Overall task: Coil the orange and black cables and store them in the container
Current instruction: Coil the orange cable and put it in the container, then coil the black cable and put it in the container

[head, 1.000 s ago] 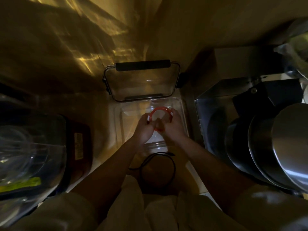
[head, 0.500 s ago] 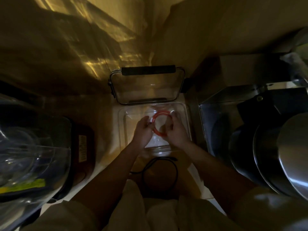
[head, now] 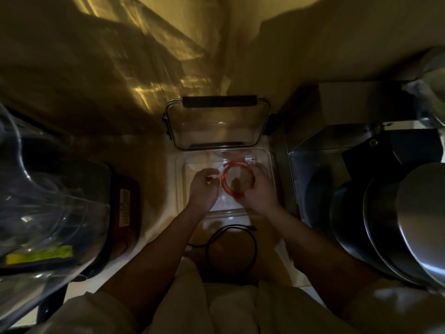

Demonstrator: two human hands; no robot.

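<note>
1. Hands have drifted apart over the clear rectangular plastic container: a second ago both were bunched on the near edge of the coiled orange cable, and now the left hand sits at the coil's left side while the right hand stays on its right.
2. Grip, right hand: fingers are curled round the right and near arc of the orange coil, holding it. Grip, left hand: its fingers are bent near the cable's pale end plug, but the dim light does not show whether they pinch it.
3. Position: the orange coil lies low inside the container, a neat round loop, where earlier it was held higher and nearer the person. Its second pale plug points toward the far right corner.
4. Meaning: the orange cable looks all but stored; letting go is what remains for it.
5. Remaining work: the thin black cable lies in one loose loop just outside the container's near wall, untouched by either hand.
6. Lid: the clear hinged lid with a black handle stands open behind the container.
</note>
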